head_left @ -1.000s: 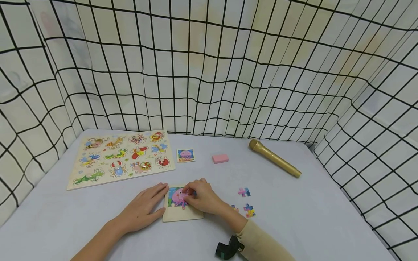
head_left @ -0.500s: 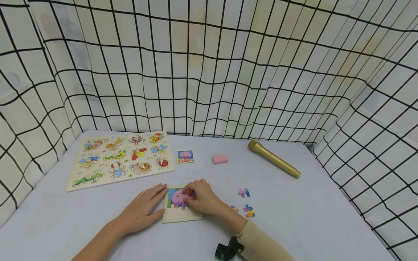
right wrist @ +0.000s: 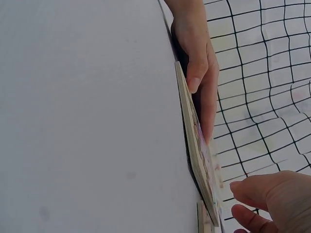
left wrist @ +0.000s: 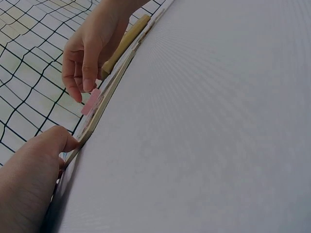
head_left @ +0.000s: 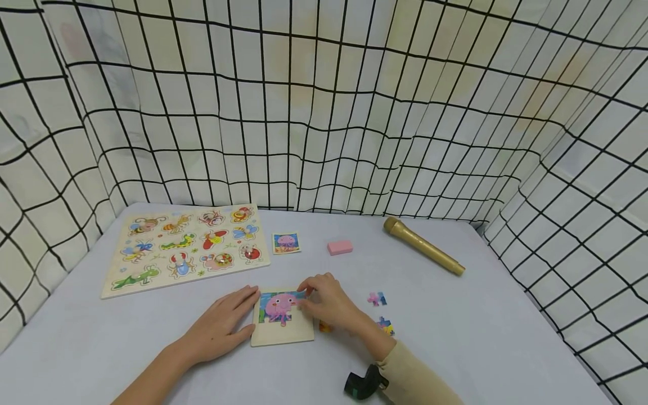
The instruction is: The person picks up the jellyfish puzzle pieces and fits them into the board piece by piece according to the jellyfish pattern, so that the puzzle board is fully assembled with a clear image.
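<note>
A small wooden jigsaw board (head_left: 280, 335) lies before me, partly filled with pieces of a pink octopus picture (head_left: 280, 305); its lower part shows bare wood. My left hand (head_left: 228, 323) rests along the board's left edge, fingers extended, thumb at the lower side. Over the upper right corner is my right hand (head_left: 331, 301), thumb and fingers bent but apart with nothing between them; the right wrist view shows that gap beside the thumb (right wrist: 257, 189). Loose jigsaw pieces (head_left: 377, 298) lie to the right, one piece (head_left: 325, 326) partly hidden under the right hand.
A large insect peg puzzle (head_left: 189, 244) lies at the back left. Near it are a small octopus picture card (head_left: 286, 243) and a pink eraser-like block (head_left: 340, 247). A gold microphone-shaped object (head_left: 422, 246) lies back right. Black grid netting (head_left: 324, 121) encloses the table's far sides.
My right hand has moved from the middle of the octopus picture to the right and slightly away, its fingers off the pieces. More of the octopus shows. The left hand stays put.
</note>
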Available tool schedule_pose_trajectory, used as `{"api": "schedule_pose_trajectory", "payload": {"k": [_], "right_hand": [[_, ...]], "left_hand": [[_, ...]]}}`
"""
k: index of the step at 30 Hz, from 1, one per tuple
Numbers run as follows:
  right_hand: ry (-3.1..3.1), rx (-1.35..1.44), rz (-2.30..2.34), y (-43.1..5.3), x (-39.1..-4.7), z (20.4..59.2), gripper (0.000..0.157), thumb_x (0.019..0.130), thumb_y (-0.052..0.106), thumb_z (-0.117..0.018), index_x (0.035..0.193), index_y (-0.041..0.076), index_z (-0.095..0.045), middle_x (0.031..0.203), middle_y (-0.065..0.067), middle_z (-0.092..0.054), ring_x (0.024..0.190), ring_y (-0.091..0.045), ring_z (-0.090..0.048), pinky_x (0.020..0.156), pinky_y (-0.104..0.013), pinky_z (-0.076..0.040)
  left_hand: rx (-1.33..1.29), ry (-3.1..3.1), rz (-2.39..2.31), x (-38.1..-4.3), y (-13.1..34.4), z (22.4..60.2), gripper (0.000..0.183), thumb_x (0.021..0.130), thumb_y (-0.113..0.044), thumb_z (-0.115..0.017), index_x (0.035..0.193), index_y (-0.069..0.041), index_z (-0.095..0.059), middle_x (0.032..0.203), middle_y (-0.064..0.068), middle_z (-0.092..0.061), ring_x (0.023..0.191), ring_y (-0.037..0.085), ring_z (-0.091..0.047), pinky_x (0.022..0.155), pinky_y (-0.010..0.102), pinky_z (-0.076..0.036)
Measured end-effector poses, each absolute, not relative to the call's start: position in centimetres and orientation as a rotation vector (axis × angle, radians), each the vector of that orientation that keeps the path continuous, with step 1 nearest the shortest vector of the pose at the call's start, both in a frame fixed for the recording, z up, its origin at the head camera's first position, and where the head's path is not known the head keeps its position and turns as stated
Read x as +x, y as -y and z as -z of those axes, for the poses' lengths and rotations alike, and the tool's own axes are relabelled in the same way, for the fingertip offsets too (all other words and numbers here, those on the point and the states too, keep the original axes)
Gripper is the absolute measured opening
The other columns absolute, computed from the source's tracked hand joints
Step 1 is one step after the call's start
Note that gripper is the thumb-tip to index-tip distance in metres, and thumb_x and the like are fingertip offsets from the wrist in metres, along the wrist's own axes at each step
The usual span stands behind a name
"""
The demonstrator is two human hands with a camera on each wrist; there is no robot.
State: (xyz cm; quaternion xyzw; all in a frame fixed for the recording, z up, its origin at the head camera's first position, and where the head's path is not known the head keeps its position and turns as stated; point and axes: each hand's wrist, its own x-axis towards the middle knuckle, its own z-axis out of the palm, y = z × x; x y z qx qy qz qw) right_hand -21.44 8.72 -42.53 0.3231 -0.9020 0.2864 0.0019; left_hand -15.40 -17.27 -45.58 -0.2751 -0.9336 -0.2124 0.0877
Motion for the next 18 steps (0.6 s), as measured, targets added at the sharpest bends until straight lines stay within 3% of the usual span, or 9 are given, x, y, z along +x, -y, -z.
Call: {"api": "schedule_pose_trajectory", "payload": {"k": [18], "right_hand": [[2.796,0.835,-0.91,-13.3,-22.3,43.0,0.016,0.085,0.015,-0.064,0.1,0.012,-0.065,0.089,0.004,-0.058,0.089,-0.016,-0.048,0.076,-0.032,-0.043]], "left_hand": [[-0.815,2.782,0.631,-15.3,17.2,45.5,0.06,0.088,-0.029,-0.059,0.137,-0.001,-0.04,0.143,0.01,-0.035,0.131,0.027,-0.03,0.104,0.046,-0.026]]}}
